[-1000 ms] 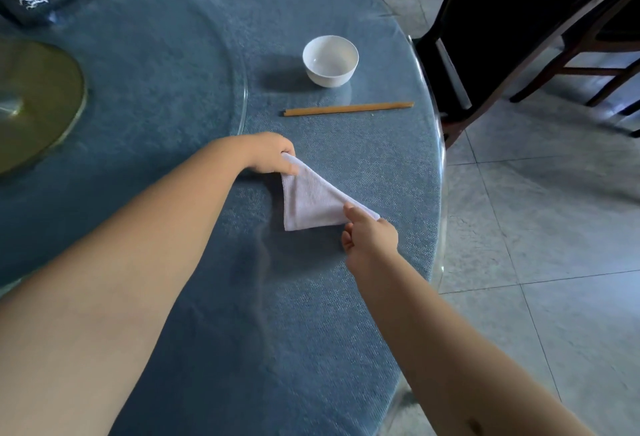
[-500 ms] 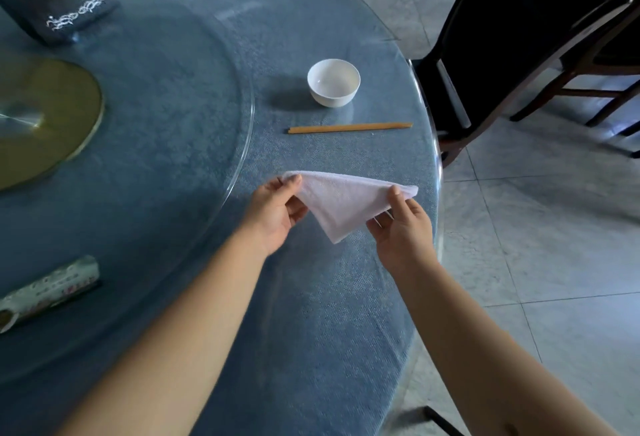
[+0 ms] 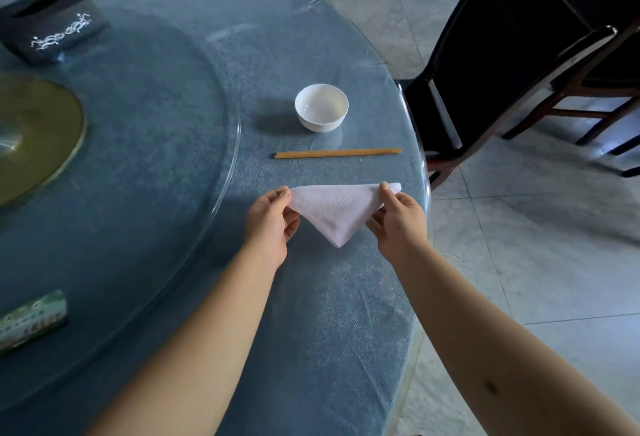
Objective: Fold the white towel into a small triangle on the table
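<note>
The white towel (image 3: pixel 337 208) is folded into a small triangle, long edge away from me and tip pointing toward me. My left hand (image 3: pixel 270 222) pinches its left corner between thumb and fingers. My right hand (image 3: pixel 398 219) pinches its right corner the same way. The towel hangs stretched between both hands over the round table (image 3: pixel 311 331) with its blue cloth under glass, near the right rim. Whether the tip touches the table I cannot tell.
A white bowl (image 3: pixel 321 112) and wooden chopsticks (image 3: pixel 338 153) lie just beyond the towel. A glass turntable (image 3: pixel 149 172) with a brass hub (image 3: pixel 34 137) fills the left, carrying a black tissue box (image 3: pixel 52 21) and a green packet (image 3: pixel 31 319). A dark chair (image 3: pixel 491 64) stands at right.
The towel lay flat with my hands on two corners; both hands then lifted it by its two far corners and turned it so the tip points toward me.
</note>
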